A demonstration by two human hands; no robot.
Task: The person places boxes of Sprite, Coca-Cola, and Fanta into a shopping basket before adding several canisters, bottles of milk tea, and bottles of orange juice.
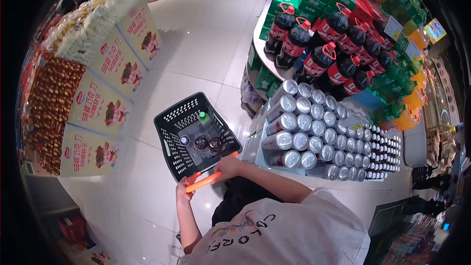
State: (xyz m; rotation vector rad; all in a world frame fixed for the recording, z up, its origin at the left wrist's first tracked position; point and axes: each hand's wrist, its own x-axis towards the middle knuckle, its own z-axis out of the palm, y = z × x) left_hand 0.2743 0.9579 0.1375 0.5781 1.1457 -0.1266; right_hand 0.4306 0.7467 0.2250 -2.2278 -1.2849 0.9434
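A dark shopping basket (167, 153) with perforated walls is in front of my body, over the tiled floor. My left hand (184, 188) is closed round the left end of its orange handle (203, 181). At the handle's right end, my right hand (228, 167) is closed on it too. Inside the basket are a green-capped bottle (203, 117), a bottle with a pale cap (184, 140) and two dark, round-looking items (208, 143) whose kind I cannot make out.
To the right, canned drinks (314, 132) are stacked beside large cola bottles (319, 61) and green boxes (316, 0). Printed cartons (105, 88) topped with wrapped sweets (93, 24) line the left. Pale floor tiles (201, 54) run between the two displays.
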